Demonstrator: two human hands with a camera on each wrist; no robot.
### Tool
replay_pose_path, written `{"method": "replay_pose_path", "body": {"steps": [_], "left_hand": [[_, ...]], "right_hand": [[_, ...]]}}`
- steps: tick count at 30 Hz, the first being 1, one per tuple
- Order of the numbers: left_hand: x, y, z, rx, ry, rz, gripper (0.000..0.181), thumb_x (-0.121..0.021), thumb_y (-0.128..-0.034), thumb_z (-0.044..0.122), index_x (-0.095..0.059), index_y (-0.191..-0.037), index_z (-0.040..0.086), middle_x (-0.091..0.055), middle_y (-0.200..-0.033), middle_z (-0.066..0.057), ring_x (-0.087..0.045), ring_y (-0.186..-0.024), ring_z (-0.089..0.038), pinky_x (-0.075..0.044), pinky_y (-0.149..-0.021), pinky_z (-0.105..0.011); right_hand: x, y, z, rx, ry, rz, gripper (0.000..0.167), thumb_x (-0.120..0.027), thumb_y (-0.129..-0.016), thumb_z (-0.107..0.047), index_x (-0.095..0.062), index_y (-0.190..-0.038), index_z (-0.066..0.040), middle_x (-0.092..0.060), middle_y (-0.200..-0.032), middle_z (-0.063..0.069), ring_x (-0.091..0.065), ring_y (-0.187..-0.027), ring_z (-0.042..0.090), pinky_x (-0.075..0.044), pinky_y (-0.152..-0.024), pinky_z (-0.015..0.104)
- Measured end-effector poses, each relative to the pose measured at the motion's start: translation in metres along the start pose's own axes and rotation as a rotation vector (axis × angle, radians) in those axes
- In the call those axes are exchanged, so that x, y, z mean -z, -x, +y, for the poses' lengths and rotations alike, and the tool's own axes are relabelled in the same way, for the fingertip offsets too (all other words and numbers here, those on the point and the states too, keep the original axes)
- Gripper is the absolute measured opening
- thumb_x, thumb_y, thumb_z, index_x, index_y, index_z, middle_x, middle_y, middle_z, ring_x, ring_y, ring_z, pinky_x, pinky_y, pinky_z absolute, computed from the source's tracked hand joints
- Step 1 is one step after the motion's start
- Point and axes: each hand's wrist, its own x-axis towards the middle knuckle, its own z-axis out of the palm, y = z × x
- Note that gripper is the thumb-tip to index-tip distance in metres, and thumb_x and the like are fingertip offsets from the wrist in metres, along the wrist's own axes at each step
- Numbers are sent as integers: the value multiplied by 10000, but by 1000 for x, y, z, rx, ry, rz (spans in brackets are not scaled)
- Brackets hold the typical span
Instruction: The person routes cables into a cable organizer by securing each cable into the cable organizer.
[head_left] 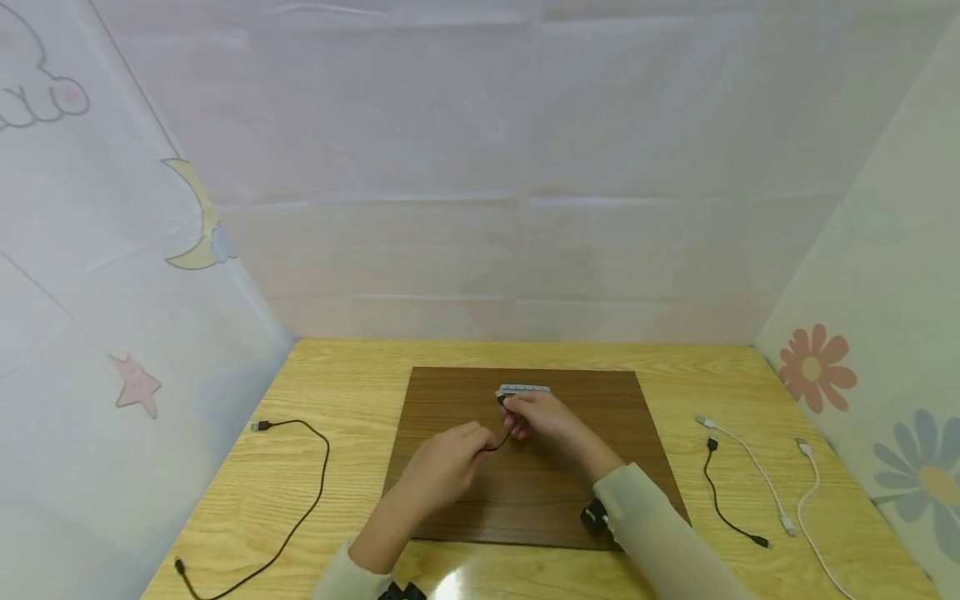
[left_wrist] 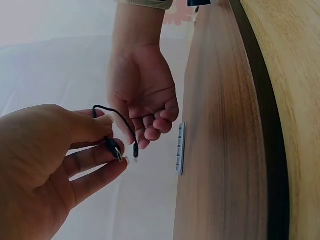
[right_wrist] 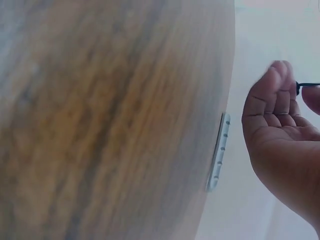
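A short black cable runs between the two hands, above the dark brown board. My left hand pinches one plug between thumb and fingers; its metal tip shows in the left wrist view. The right hand holds the cable's other end between thumb and fingertips, near the board's back part. Just behind the right hand a light blue-grey notched strip lies on the board; both wrist views show the strip apart from the hands.
On the wooden table, a long black cable curves left of the board. To its right lie a short black cable and two white cables. Printed cloth walls stand behind and at both sides.
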Motion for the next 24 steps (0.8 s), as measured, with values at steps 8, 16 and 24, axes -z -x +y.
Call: {"method": "replay_pose_path", "body": {"steps": [8, 16, 24], "left_hand": [[-5, 2, -2, 43, -5, -133, 122, -682, -954, 50, -728, -1040, 123, -700, -988, 49, -697, -920, -95, -556, -744, -184], [-23, -3, -7, 92, -68, -205, 103, -649, -982, 83, -717, -1057, 105, -686, -1018, 18, -686, -941, -128, -569, -794, -234], [-51, -19, -8, 121, -177, -271, 71, -653, -1001, 198, -672, -956, 146, -641, -919, 46, -660, -867, -110, -559, -709, -254]], "right_hand": [[18, -8, 0, -16, -30, 8, 313, -592, -1015, -157, -636, -1026, 153, -661, -756, 31, -559, -645, 132, -476, -579, 237], [24, -15, -8, -17, 153, 104, 265, -598, -1020, -205, -682, -846, -23, -634, -739, 88, -487, -597, 141, -426, -580, 273], [19, -31, -16, -10, 451, 181, 329, -587, -1021, -283, -689, -791, -71, -631, -703, 79, -456, -589, 160, -381, -580, 290]]}}
